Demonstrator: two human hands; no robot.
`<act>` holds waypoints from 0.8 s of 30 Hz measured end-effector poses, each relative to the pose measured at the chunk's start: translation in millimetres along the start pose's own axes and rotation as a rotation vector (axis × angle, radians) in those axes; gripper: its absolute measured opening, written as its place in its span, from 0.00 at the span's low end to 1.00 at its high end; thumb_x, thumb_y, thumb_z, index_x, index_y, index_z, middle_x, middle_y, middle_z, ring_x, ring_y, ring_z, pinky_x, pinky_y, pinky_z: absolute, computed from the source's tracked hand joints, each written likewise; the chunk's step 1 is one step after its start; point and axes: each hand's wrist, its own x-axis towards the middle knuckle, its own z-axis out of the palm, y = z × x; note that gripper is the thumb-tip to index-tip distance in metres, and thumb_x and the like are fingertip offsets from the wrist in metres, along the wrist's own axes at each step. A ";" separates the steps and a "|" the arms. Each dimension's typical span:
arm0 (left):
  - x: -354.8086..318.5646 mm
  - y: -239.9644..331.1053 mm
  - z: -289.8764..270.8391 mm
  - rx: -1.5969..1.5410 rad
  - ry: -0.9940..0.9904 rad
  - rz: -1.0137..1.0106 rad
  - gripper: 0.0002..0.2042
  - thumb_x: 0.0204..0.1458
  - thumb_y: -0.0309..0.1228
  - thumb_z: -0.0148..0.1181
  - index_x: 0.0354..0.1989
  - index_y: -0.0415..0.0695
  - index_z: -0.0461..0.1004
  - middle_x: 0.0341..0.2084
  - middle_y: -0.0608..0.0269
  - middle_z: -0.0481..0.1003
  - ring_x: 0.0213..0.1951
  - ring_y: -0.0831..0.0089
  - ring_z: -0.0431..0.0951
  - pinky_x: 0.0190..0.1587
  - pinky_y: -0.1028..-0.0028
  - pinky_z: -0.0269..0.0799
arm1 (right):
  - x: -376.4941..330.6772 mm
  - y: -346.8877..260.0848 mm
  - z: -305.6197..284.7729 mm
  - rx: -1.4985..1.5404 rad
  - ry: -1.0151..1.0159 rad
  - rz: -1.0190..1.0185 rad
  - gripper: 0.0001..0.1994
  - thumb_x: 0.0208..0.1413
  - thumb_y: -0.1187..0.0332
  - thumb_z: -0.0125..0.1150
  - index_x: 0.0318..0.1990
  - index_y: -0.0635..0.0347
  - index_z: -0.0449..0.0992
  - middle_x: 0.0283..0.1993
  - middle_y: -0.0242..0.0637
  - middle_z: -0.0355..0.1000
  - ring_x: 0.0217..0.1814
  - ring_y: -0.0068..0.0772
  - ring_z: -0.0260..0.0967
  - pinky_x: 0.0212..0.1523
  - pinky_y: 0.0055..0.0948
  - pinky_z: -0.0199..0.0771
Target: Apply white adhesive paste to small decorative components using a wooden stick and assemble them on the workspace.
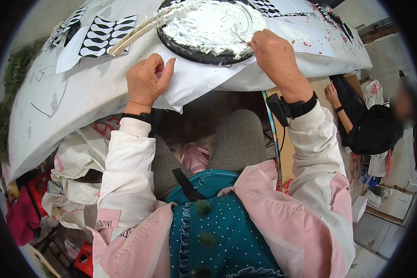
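A round black tray [197, 56] on the table holds a thick layer of white paste [208, 28]. My right hand [275, 53] is at its right front edge, thumb and fingers pinched together. From the fingertips a thin wire-like piece [240, 38] reaches into the paste; its end is smeared white and hard to make out. My left hand [146, 81] hovers over the table's front edge, left of the tray, fingers loosely bent, thumb apart, nothing visible in it. A wooden stick [132, 39], its far part coated in paste, lies across the tray's left rim.
Patterned black-and-white sheets [107, 36] and a thin bent wire [55, 104] lie on the white-covered table [90, 90]. Small red bits [306, 44] are scattered at right. Another person in black [373, 129] sits at the right. White sacks [81, 157] stand below left.
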 end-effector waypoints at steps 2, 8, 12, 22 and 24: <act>0.2 1.7 0.3 -0.034 0.013 0.012 0.14 0.47 0.32 0.64 0.18 0.44 0.65 0.09 0.64 0.65 0.12 0.70 0.64 0.18 0.74 0.59 | -1.7 -1.3 2.1 -0.021 -0.046 0.017 0.05 0.51 0.71 0.59 0.28 0.60 0.70 0.27 0.41 0.69 0.27 0.48 0.69 0.26 0.37 0.70; -0.6 -0.9 -0.8 -0.004 -0.001 -0.003 0.14 0.45 0.35 0.65 0.17 0.47 0.65 0.10 0.66 0.67 0.14 0.68 0.69 0.18 0.71 0.63 | 2.7 -8.5 -3.5 -0.039 0.067 0.027 0.06 0.51 0.70 0.59 0.27 0.59 0.70 0.27 0.40 0.68 0.26 0.46 0.69 0.25 0.37 0.70; 0.4 -0.3 0.3 -0.006 0.001 -0.003 0.14 0.45 0.34 0.65 0.17 0.46 0.65 0.10 0.66 0.67 0.14 0.68 0.69 0.18 0.71 0.63 | -1.3 -9.7 7.5 -0.081 0.038 -0.029 0.07 0.50 0.70 0.60 0.26 0.59 0.69 0.27 0.39 0.67 0.25 0.45 0.69 0.24 0.36 0.70; 0.5 0.6 -1.3 -0.005 0.000 0.001 0.15 0.45 0.34 0.65 0.17 0.46 0.64 0.10 0.67 0.67 0.14 0.69 0.69 0.18 0.72 0.62 | -6.1 -7.8 -6.6 -0.005 0.085 0.085 0.05 0.50 0.71 0.61 0.28 0.57 0.71 0.28 0.38 0.68 0.26 0.46 0.69 0.24 0.35 0.69; 0.3 0.3 -0.3 -0.006 0.000 -0.001 0.15 0.45 0.34 0.65 0.17 0.46 0.64 0.10 0.67 0.67 0.14 0.69 0.69 0.18 0.72 0.62 | -9.0 -8.6 -6.3 0.000 0.073 0.085 0.05 0.50 0.71 0.61 0.28 0.57 0.71 0.28 0.38 0.68 0.26 0.46 0.69 0.24 0.35 0.69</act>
